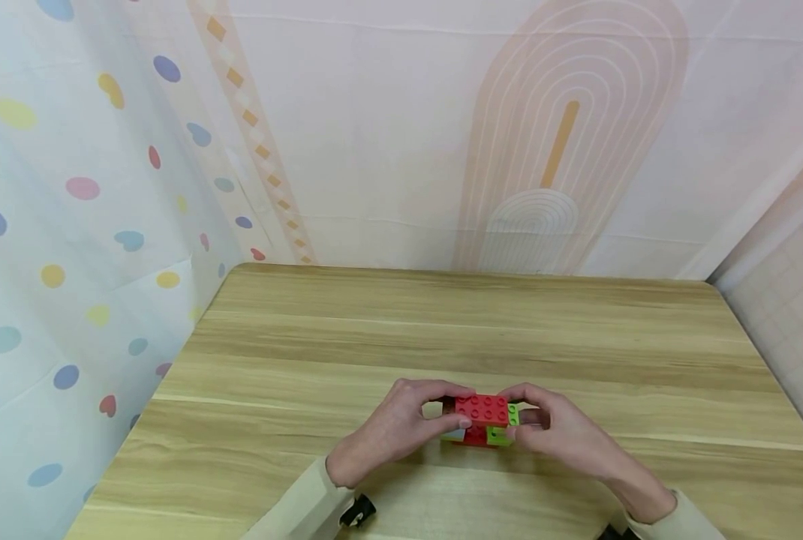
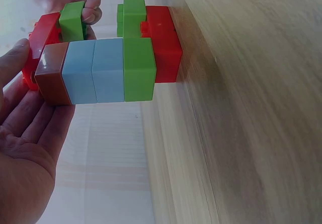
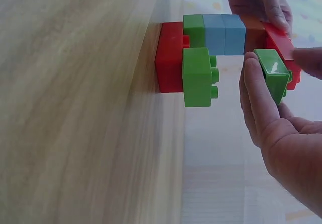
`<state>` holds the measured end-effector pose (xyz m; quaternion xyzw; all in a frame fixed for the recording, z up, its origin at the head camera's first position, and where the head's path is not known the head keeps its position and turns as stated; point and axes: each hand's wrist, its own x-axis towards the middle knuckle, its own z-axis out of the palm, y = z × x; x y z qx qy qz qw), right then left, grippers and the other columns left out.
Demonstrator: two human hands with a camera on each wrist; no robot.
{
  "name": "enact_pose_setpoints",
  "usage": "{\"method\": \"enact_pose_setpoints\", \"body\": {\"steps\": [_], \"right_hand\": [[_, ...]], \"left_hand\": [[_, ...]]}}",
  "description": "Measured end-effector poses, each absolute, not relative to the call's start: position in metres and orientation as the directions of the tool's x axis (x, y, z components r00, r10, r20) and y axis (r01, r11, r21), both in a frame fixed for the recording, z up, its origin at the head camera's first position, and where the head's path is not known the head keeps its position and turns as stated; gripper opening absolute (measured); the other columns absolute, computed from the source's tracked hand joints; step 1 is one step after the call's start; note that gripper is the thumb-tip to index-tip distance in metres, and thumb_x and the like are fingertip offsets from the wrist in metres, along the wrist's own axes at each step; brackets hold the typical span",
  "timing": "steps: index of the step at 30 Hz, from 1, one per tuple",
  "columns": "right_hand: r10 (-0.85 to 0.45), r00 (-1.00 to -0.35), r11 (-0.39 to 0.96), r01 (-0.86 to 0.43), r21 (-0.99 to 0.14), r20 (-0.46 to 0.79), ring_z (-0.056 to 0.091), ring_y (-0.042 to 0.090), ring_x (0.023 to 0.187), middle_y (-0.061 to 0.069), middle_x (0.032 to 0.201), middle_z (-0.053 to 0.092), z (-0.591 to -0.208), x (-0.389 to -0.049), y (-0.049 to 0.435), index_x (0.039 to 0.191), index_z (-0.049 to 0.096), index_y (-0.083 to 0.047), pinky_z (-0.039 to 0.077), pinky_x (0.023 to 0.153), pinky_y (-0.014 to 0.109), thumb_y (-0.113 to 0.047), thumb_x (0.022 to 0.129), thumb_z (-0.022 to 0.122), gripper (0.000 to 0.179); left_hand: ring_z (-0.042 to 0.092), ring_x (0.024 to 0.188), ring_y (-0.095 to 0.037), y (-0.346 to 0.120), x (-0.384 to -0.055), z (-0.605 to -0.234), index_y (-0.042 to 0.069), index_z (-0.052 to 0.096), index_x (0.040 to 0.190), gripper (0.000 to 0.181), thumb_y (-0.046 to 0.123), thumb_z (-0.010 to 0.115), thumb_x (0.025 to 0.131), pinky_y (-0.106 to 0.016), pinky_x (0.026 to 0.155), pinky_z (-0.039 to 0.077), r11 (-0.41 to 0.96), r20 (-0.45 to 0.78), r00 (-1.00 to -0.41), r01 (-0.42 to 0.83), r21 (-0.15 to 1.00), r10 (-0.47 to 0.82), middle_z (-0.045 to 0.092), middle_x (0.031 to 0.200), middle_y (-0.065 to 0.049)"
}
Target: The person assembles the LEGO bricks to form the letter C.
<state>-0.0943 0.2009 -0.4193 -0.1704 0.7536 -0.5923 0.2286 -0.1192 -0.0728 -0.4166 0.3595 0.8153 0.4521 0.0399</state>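
Observation:
A small frame of toy building blocks stands between both hands. Its base is a red brick [image 3: 170,58] on the table. The left column has a green brick [image 2: 139,69], two light blue bricks [image 2: 108,70] and a brown brick [image 2: 52,73]. Across the top lies a red studded brick [image 1: 482,410], pinched at its left end by my left hand [image 1: 398,420]. At the right end my right hand [image 1: 555,426] grips a green brick [image 3: 273,73], which juts past the red one. Below it, apart, another green brick [image 3: 197,78] sits on the base, studs up.
The wood-grain table [image 1: 374,322] spreads out around the blocks. A patterned curtain [image 1: 388,135] hangs behind it, and a dotted one [image 1: 104,247] on the left. Both forearms come in from the near edge, with a black strap piece [image 1: 357,511] at the left wrist.

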Motion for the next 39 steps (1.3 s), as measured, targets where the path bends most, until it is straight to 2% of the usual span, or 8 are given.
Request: {"method": "enact_pose_setpoints", "body": {"steps": [4,8,15,24,29,33,39], "right_hand": [[-0.535,-0.839,0.205,-0.012,-0.979,-0.102,0.070,0.029,0.104,0.021,0.126,0.065,-0.419,-0.095,0.201,0.134,0.055,0.008,0.057,0.088,0.035,-0.017,0.106,0.056,0.037],[-0.503,-0.857,0.207,0.004,-0.978,-0.110,0.068,0.030,0.104,0.020,0.125,0.064,-0.417,-0.096,0.198,0.130,0.059,0.007,0.059,0.088,0.042,-0.022,0.108,0.055,0.037],[-0.456,-0.881,0.240,0.016,-0.971,-0.128,0.069,0.026,0.100,0.017,0.119,0.067,-0.413,-0.097,0.195,0.126,0.061,0.007,0.058,0.085,0.037,-0.021,0.105,0.062,0.035],[-0.441,-0.888,0.290,-0.002,-0.957,-0.132,0.069,0.026,0.101,0.016,0.121,0.067,-0.411,-0.097,0.193,0.128,0.062,0.006,0.055,0.085,0.031,-0.021,0.105,0.062,0.036],[-0.457,-0.886,0.335,-0.089,-0.938,-0.079,0.070,0.022,0.100,0.014,0.121,0.067,-0.410,-0.094,0.195,0.132,0.060,0.002,0.057,0.082,0.031,-0.025,0.108,0.058,0.036],[-0.445,-0.896,0.388,-0.183,-0.903,-0.010,0.072,0.019,0.102,0.011,0.122,0.070,-0.413,-0.089,0.197,0.134,0.061,-0.002,0.059,0.083,0.032,-0.025,0.109,0.057,0.035],[-0.423,-0.894,0.490,-0.362,-0.793,0.147,0.066,0.024,0.117,0.006,0.135,0.067,-0.417,-0.084,0.201,0.137,0.063,-0.011,0.057,0.095,0.039,-0.026,0.099,0.073,0.042]], "left_hand": [[0.066,0.098,-0.002,-0.073,-0.119,-0.418,0.012,0.074,0.125,0.032,0.024,0.076,0.096,-0.037,0.086,0.059,0.332,0.259,-0.738,0.550,0.766,0.623,0.077,0.113,0.003],[0.065,0.097,-0.002,-0.072,-0.119,-0.418,0.011,0.074,0.124,0.031,0.023,0.077,0.096,-0.036,0.085,0.059,0.329,0.263,-0.738,0.551,0.767,0.622,0.077,0.112,0.003],[0.066,0.098,-0.002,-0.072,-0.119,-0.417,0.010,0.075,0.123,0.031,0.021,0.079,0.094,-0.037,0.085,0.060,0.315,0.270,-0.734,0.552,0.772,0.623,0.077,0.113,0.002],[0.066,0.096,-0.002,-0.072,-0.119,-0.418,0.008,0.075,0.122,0.031,0.019,0.079,0.093,-0.036,0.085,0.060,0.302,0.283,-0.729,0.558,0.773,0.624,0.077,0.112,0.000],[0.066,0.098,-0.003,-0.072,-0.119,-0.420,0.008,0.073,0.124,0.033,0.021,0.078,0.094,-0.030,0.087,0.058,0.302,0.300,-0.719,0.579,0.757,0.627,0.077,0.114,0.000],[0.068,0.106,-0.006,-0.073,-0.118,-0.423,0.009,0.071,0.127,0.038,0.024,0.080,0.093,-0.029,0.094,0.056,0.310,0.320,-0.706,0.608,0.731,0.632,0.075,0.119,-0.001],[0.063,0.124,-0.017,-0.078,-0.117,-0.425,0.007,0.063,0.137,0.052,0.022,0.082,0.091,-0.035,0.106,0.050,0.315,0.321,-0.678,0.640,0.701,0.662,0.068,0.134,-0.004]]}}
